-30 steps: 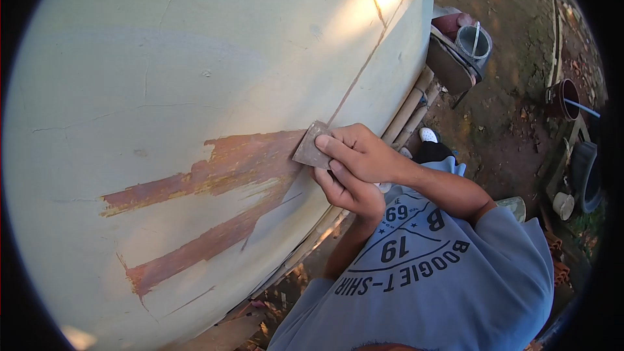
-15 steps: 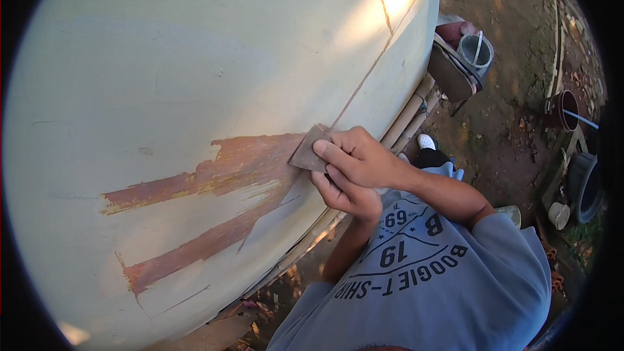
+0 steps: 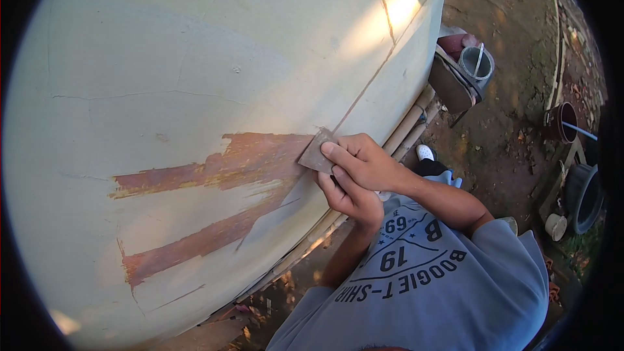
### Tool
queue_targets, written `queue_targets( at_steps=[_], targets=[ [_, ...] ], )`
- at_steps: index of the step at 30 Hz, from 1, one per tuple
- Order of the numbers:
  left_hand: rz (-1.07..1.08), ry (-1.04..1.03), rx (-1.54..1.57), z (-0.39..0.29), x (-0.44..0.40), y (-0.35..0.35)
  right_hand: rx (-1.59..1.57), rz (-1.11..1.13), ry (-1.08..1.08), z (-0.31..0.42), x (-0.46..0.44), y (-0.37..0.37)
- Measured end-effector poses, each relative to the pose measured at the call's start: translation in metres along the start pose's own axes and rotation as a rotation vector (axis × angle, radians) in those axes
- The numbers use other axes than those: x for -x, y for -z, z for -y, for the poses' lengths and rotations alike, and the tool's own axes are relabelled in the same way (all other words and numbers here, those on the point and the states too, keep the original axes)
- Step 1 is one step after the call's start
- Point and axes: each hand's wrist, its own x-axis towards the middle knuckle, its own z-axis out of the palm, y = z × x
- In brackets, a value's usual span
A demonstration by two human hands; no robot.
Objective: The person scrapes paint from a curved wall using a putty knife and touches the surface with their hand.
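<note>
My right hand (image 3: 364, 162) pinches a thin, flat, brownish-grey square scraper (image 3: 316, 149), its thumb pressed on the near face. The scraper's left edge lies at the right end of the reddish-brown smeared filler (image 3: 260, 156) on a large pale curved panel (image 3: 143, 117). Just below, my left hand (image 3: 354, 203) is closed, its fingers curled and its thumb close to the scraper's lower corner. What those fingers hold is hidden. A small whitish end (image 3: 384, 196) shows beside the left hand; its kind is unclear. A second brown strip (image 3: 175, 257) runs lower on the panel.
Bamboo poles (image 3: 413, 120) run along the panel's edge. Beyond it, a grey bucket (image 3: 476, 63) stands on a support. On the dirt ground at right are a maroon bucket (image 3: 558, 123), a dark basin (image 3: 583, 198) and a small white cup (image 3: 556, 226).
The view has shifted slightly, so the panel, filler and both hands sit a little further right. The scraper stays at the filler's right end, and both hands keep their hold.
</note>
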Motion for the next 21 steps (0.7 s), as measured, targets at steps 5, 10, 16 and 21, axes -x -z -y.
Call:
queue_targets(
  at_steps=[5,10,16,21],
  targets=[
    [0.004,-0.045,0.017,0.006,-0.002,0.000,-0.032,-0.005,0.064,0.005,-0.001,-0.001],
    [0.014,-0.052,0.052,-0.005,-0.010,0.000,-0.046,0.049,0.060,0.018,-0.006,-0.002],
    [-0.062,0.082,0.143,0.039,0.013,0.004,0.133,0.019,0.039,-0.031,0.006,0.011],
    [-0.077,0.137,0.129,0.042,0.011,0.005,0.168,-0.014,0.014,-0.029,0.006,0.012]
  ],
)
